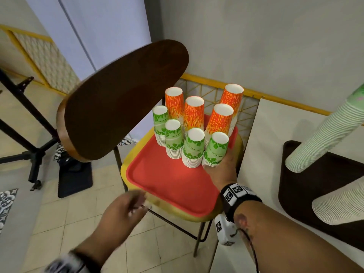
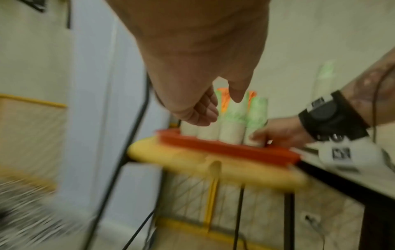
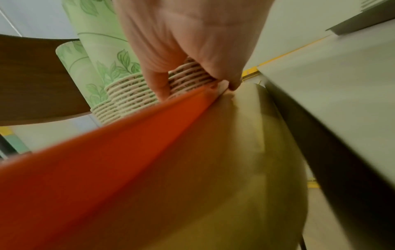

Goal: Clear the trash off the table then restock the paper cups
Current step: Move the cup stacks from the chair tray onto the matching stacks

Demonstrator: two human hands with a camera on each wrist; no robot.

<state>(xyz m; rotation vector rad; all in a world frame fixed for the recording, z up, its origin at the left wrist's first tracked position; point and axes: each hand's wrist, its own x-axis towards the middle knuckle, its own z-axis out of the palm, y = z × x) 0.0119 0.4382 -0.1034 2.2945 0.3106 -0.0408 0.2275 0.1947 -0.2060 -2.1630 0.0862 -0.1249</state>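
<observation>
I see my right hand [image 1: 221, 166] at the near right corner of the red tray [image 1: 171, 180], fingers curled round the base of the nearest green cup stack [image 1: 215, 149]; the right wrist view shows thumb and fingers pressed on the stacked rims there, though my palm hides most of that stack. The tray lies on the yellow chair seat [image 1: 136, 152], with four green leaf-printed stacks in front and four orange cup stacks [image 1: 194, 113] behind, all upside down. From the left wrist view the orange ones are almost wholly hidden behind the green ones and badly smeared. My left hand [image 1: 123, 211] hangs near the seat's front edge, blurred, fingers loosely bent and holding nothing; whether it touches the seat I cannot tell. The brown chair back [image 1: 122, 99] covers the tray's far left corner. On the white table [image 1: 266, 134] at right, two long cup stacks [image 1: 323, 134] lie tilted over a dark tray [image 1: 307, 184], their ends cut off by the frame
</observation>
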